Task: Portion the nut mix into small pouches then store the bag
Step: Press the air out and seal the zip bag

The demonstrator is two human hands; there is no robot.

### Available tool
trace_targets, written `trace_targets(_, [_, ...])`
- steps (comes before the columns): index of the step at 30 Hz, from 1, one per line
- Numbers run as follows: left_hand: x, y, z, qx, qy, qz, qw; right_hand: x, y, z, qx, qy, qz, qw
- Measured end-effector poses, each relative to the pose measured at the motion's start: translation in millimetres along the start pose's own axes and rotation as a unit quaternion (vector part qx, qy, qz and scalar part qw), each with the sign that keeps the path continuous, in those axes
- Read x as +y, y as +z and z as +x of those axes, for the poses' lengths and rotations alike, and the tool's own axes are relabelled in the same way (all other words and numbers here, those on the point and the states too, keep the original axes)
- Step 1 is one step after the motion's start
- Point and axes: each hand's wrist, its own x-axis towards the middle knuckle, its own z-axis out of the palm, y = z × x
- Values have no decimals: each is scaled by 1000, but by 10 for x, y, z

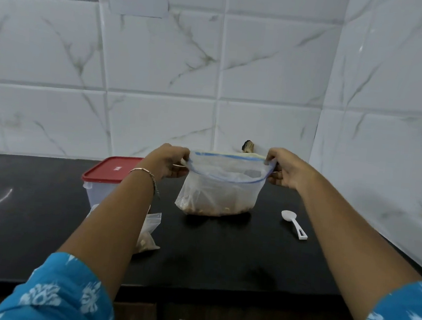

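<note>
Black counter (221, 257) bears upright bag (217, 193); mouth up, stretched sideways between hands (170, 162) (284, 171).

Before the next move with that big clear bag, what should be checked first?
1. Left hand and right hand have a grip on the top corners of the clear zip-top plastic bag: ok.
2. Bag's blue zip sealed: not ok, mouth gapes.
3. Nut mix settled at the bottom: ok.
4. White plastic spoon out of the bag, on the black countertop: ok.
5. Small clear pouch sealed: cannot tell, forearm hides it.
6. Red-lidded plastic box opened for storing: not ok, lid on.
</note>
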Motion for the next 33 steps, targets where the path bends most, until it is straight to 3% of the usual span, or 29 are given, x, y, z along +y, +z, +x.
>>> trace_targets(3, [106,-35,-83,-32,-27,-52,998,-60,-54,-32,-39,9,55,998])
trace_targets(8, [123,-103,-148,-40,-30,-121,991,-64,-94,1,-23,-17,55,998])
trace_targets(11, [95,-154,-175,-61,-48,-183,980,-67,-103,-5,19,-54,-18,998])
trace_targets(13, [84,-162,-157,-36,-30,-169,985,-67,-94,4,72,-114,-116,984])
trace_targets(15, [76,-159,-90,29,18,-91,995,-82,-73,0,124,-186,-232,947])
trace_targets(17, [86,-154,-9,121,102,80,984,-102,-30,-30,165,-236,-341,895])
trace_targets(19, [130,-134,-6,198,194,249,928,-105,38,-42,212,-265,-429,837])
trace_targets(22, [151,-70,-41,227,278,318,878,-76,122,-37,249,-304,-485,781])
trace_targets(25, [88,-52,-58,242,278,335,867,-59,102,-31,236,-277,-448,816])
trace_targets(28, [-24,-147,-35,216,213,357,883,-80,1,-9,161,-176,-293,926])
trace_targets(30, [-99,-207,-21,161,142,310,926,-73,-49,-51,93,-95,-132,982])
trace_targets(33, [-135,-204,-46,77,48,97,991,-59,-85,-124,3,-30,4,1000])
